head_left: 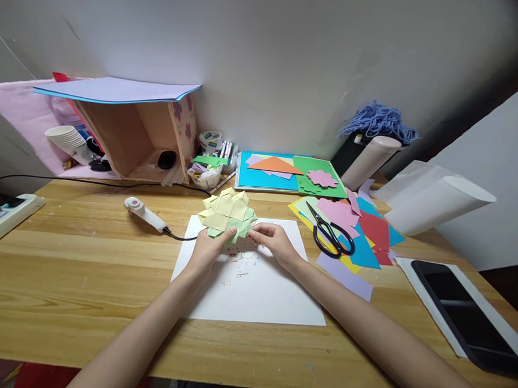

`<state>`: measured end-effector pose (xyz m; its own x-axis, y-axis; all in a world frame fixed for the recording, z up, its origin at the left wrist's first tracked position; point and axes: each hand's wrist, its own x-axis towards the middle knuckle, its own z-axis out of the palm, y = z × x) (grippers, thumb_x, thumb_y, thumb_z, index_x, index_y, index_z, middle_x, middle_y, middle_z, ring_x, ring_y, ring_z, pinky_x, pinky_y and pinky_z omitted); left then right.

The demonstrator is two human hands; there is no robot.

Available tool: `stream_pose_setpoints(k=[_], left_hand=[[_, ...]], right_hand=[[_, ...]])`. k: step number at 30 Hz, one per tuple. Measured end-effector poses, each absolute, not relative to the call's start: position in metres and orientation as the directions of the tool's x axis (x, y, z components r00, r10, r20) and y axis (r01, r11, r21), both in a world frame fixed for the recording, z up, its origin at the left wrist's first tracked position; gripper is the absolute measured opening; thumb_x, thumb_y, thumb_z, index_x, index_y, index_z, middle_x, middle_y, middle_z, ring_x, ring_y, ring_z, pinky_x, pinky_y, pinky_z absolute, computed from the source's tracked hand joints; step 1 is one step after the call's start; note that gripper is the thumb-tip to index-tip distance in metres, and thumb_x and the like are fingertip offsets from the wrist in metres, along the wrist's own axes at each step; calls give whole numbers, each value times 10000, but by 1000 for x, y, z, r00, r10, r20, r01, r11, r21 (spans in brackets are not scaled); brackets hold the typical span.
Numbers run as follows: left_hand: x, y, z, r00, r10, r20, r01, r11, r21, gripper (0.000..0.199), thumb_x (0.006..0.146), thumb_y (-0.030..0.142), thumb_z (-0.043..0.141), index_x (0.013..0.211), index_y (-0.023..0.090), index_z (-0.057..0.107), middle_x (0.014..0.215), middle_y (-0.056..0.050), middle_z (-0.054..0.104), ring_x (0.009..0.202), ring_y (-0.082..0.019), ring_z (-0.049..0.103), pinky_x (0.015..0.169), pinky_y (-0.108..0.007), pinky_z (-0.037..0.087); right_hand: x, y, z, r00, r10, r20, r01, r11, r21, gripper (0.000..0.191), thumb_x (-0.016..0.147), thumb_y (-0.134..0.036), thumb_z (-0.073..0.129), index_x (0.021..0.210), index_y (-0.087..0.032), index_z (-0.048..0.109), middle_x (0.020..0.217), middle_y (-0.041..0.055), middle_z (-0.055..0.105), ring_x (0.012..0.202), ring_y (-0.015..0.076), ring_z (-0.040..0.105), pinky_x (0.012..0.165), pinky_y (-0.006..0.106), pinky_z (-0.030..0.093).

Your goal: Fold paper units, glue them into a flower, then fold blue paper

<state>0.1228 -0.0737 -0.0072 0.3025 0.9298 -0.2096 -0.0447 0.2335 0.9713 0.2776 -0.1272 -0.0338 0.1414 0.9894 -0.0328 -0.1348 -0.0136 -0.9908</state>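
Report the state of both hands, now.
Left hand: closed, holding the yellow-and-green folded paper, thumb on top.
Right hand: closed, pinching the paper's green right edge.

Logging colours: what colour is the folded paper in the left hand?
The folded paper is pale yellow and light green; head view.

Decently lit overall, kinda soft, seemingly from above. Dulls to grey up the wall (268,74) and goes nearly black top right. Drops soft shadows under the forearms (144,326), plus a pale reflection on the phone (466,317) screen. Looks sharp on the folded paper (226,210), stretched wide-angle style near the edges.
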Motion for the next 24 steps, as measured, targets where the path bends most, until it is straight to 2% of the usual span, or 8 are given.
stream_pose_setpoints(k=[5, 17, 24], left_hand=[[122, -73, -5, 314, 925, -214, -19, 232, 973, 359, 550, 344, 748, 824, 124, 674, 952, -102, 690, 883, -236, 618, 772, -323, 468], [120, -70, -11, 316, 930, -188, -1, 199, 980, 357, 569, 364, 739, 825, 127, 664, 947, -92, 690, 890, -237, 613, 733, -303, 476], [121, -72, -6, 317, 922, -220, -15, 237, 971, 396, 550, 346, 750, 871, 130, 666, 971, -100, 686, 880, -234, 618, 750, -309, 470]], right_hand=[[278, -127, -36, 163, 986, -18, -115, 1, -993, 240, 661, -385, 692, 697, -150, 664, 700, 24, 635, 647, 133, 544, 622, 259, 400], [277, -129, -31, 148, 989, -1, -78, 11, -997, 279, 732, -431, 613, 698, -158, 657, 682, 15, 621, 607, 115, 492, 587, 246, 369], [273, -128, -31, 239, 971, 15, -47, 27, -999, 265, 669, -416, 672, 640, -155, 632, 642, 2, 591, 601, 117, 487, 573, 245, 364]])
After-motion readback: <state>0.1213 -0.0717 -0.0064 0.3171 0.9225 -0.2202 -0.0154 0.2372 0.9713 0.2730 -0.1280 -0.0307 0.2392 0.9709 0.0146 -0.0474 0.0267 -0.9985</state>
